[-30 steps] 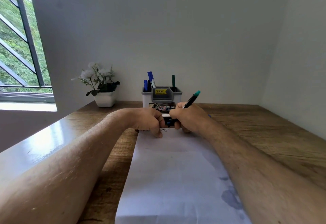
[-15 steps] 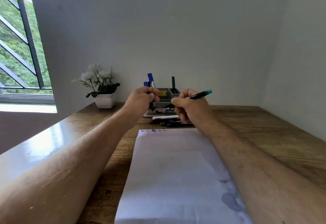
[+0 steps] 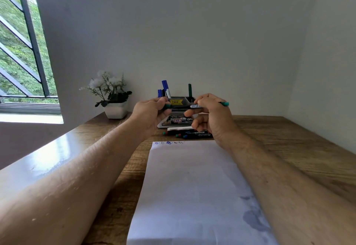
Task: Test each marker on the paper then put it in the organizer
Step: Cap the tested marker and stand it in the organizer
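Teal-ended marker is held level in the air in front of the organizer, above the far end of the desk. Right hand pinches its barrel between thumb and fingers, teal end sticking out to the right. Left hand is just beside it, fingers closed on a green cap. Cap and marker are apart, with a small gap between them.

Both hands block the middle of the organizer; only its top rim, a yellow label and part of its printed base show. Compartments behind the hands cannot be counted. Standing in it: two blue markers at the left, with something dark between them that cannot be made out, and one green marker at the right.

On the desk between the organizer and the paper lies a row of loose markers, dark barrels with teal and red ends and one white piece; the right hand covers part of the row, so no exact count.

One sheet of paper lies lengthwise toward the viewer. Its far edge carries a short line of small scribbles, blue and dark. Grey smudges mark its near right side.

One white pot of white flowers stands at the far left of the desk, near the window.
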Motion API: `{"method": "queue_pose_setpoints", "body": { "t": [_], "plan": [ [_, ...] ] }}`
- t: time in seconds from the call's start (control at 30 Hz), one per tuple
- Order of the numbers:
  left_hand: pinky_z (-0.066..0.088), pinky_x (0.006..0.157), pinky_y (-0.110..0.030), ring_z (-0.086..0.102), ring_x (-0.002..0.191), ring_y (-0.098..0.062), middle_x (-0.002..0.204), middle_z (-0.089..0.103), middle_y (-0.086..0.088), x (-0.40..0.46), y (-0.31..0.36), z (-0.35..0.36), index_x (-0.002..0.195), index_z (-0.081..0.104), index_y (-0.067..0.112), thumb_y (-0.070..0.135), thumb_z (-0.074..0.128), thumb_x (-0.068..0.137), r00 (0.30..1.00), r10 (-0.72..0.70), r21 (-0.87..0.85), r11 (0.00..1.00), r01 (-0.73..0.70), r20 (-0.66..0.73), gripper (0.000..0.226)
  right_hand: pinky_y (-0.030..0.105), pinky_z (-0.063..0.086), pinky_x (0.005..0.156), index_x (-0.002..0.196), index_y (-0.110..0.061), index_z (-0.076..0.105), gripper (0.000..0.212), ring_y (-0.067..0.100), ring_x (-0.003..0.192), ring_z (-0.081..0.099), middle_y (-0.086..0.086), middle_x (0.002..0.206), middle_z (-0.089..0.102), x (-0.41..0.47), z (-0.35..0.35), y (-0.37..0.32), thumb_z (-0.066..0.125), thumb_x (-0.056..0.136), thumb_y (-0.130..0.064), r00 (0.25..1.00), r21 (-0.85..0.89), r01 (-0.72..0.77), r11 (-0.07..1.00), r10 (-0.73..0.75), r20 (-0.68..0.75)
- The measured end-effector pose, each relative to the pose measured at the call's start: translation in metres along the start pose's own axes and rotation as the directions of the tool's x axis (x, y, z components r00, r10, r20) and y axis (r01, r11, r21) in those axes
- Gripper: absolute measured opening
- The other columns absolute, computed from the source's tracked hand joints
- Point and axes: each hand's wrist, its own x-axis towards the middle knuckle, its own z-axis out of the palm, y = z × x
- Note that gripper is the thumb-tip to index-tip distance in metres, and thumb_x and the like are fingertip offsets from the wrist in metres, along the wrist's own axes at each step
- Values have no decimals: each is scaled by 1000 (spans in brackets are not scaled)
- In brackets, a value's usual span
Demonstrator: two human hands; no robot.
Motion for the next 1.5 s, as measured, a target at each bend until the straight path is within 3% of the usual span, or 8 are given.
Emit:
{"method": "queue_pose_setpoints", "body": {
  "t": [0.27,0.47,0.63,0.8,0.93,1.1,1.27,1.5],
  "plan": [
    [57,62,-19,68,87,-18,110,69,-16,-2,-2,1,111,69,1,9,59,96,997,-10,2,1000,10,73,20,24,44,42,89,-12,60,11,20,43,56,16,81,74,0,2,2,53,97,-10,1000,-37,3,999,-2,17],
    [56,58,-19,69,76,-16,108,70,-19,2,0,-4,114,63,-1,8,57,97,999,29,-106,994,-28,16,20,22,38,38,92,-7,70,5,11,39,43,2,61,62,0,1,1,67,89,-6,997,-81,77,994,-79,-16],
    [56,57,-17,72,66,-13,98,71,-16,2,1,-5,112,63,-2,10,62,95,999,38,-144,989,-35,20,21,24,44,41,102,-13,75,17,17,47,57,10,86,75,0,2,2,59,96,-13,999,-56,25,998,-23,28],
    [58,59,-20,74,75,-16,91,71,-12,1,4,-6,108,63,1,8,67,90,993,114,-177,978,-108,19,20,26,47,44,108,-20,70,18,13,47,59,4,90,76,5,2,9,67,91,-14,997,-304,64,951,-71,-11],
    [58,58,-20,75,80,-19,91,74,-13,0,5,-6,103,64,4,10,71,87,991,132,-183,975,-129,2,19,11,41,51,97,-24,69,11,-1,54,55,-8,69,64,7,2,15,73,87,-24,974,-607,186,773,-228,9],
    [61,61,-23,72,69,-14,80,74,-8,-1,2,-4,89,62,10,15,70,88,989,145,-138,980,-141,24,9,13,42,51,90,-21,61,8,6,60,55,-8,72,62,2,-1,13,67,92,-27,945,-682,295,669,-310,105],
    [59,65,-24,73,80,-17,89,73,-10,0,-3,1,90,62,10,13,69,89,989,147,-159,977,-143,15,8,13,40,49,86,-19,61,11,7,59,53,-6,71,61,3,-2,13,65,93,-27,954,-664,270,698,-285,88],
    [59,61,-23,74,86,-21,97,73,-14,0,-8,3,94,62,9,12,67,90,994,109,-153,983,-107,8,7,22,46,61,89,-18,65,13,8,71,61,-4,78,66,5,-2,15,65,93,-30,987,-598,142,789,-156,29]
  ]
}}
